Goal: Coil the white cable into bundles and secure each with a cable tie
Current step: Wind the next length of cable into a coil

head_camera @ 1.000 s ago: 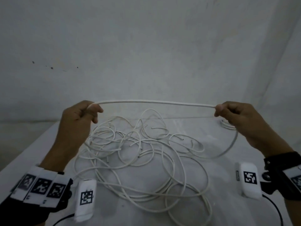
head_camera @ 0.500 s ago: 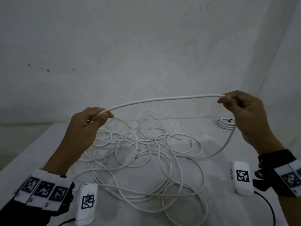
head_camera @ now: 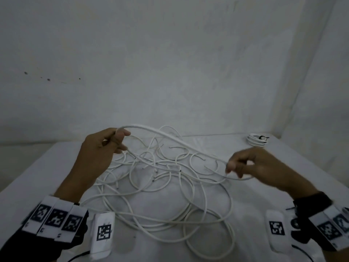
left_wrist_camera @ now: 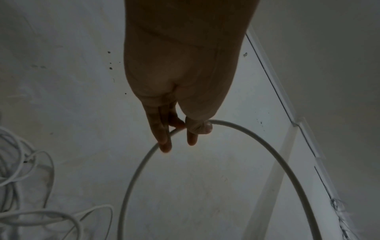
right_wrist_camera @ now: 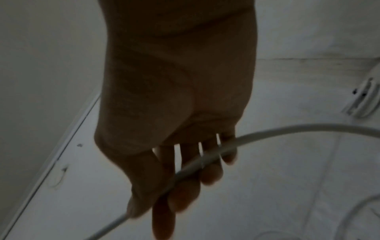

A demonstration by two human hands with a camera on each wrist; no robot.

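Left hand (head_camera: pixel 102 148): pinches the white cable (head_camera: pixel 170 138) with thumb and fingers, above the table (head_camera: pixel 283 186).
Right hand (head_camera: pixel 253 167): fingers curled around the same strand, lower, right side.
Cable rest: loose tangle between hands.
Far right: tied bundle (head_camera: pixel 257 140).

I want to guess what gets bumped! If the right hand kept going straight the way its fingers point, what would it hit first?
Probably the loose white cable tangle on the table. The right hand holds one cable strand, fingers pointing left toward the pile. Depth is unclear, so it might pass just above the loops.
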